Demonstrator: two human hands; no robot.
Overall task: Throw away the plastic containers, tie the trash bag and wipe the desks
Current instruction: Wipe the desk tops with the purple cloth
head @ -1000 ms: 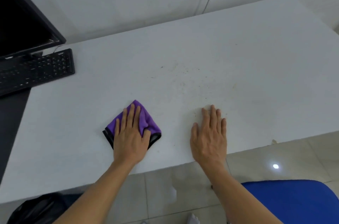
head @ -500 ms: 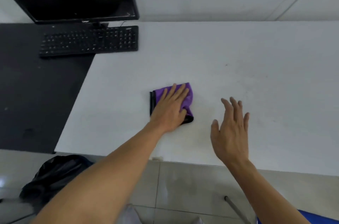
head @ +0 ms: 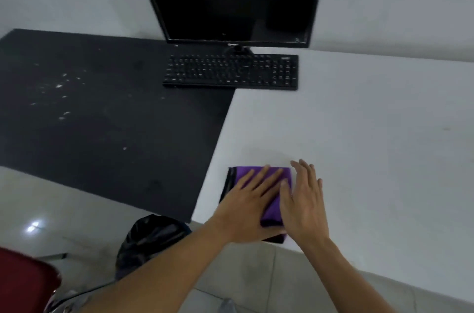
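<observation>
Left hand (head: 246,210): flat, fingers straight and spread, pressing down on the purple cloth (head: 270,210).
Right hand (head: 305,205): fingers straight and loose, holding nothing, just right of the left hand at the cloth's right edge; contact unclear.
Purple cloth: folded, under the left hand, near the front edge of the white counter (head: 359,145).
Black counter (head: 102,120): left of both hands, flecked with white specks.
Keyboard (head: 230,71): well ahead of the hands.
Trash bag (head: 151,238): black, on the floor below the left forearm.

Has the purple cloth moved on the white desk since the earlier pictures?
Yes. The purple cloth has slid left, toward the black desk, under the left hand.
</observation>
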